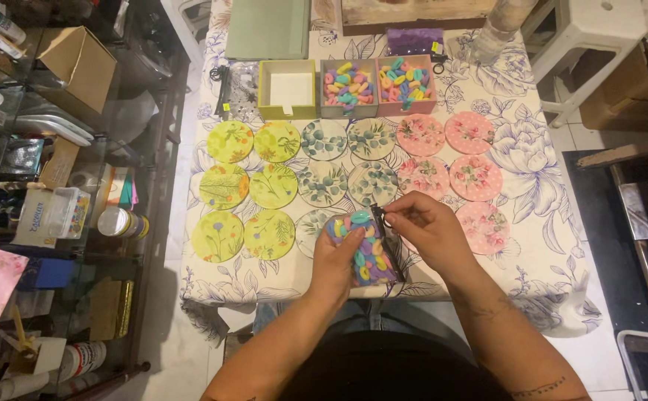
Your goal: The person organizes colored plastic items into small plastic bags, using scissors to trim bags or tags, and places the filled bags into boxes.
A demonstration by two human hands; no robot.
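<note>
Head view: the left hand (pixel 336 260) cups a small clear pouch (pixel 362 249) packed with pastel hair ties, fingers curled round its left edge and underside. The right hand (pixel 422 225) pinches the pouch's dark drawstring (pixel 380 217) at its top right corner, thumb and forefinger pressed together on it. The pouch sits at the lower centre of the frame, between the two hands, its long axis running from upper left to lower right; the left hand bears it, while the right meets only the string, so the pouch mouth lies just left of the right fingertips.

Behind the hands, round floral coasters (pixel 324 139) lie in rows on a flowered tablecloth (pixel 532 252): yellow-green to the left, blue-green in the middle, pink to the right. Further up the frame stand three small boxes: a green box (pixel 288 90) with a white inside, and two boxes (pixel 377 87) full of loose coloured hair ties. A glass shelf (pixel 57 193) cluttered with craft supplies fills the left side.
</note>
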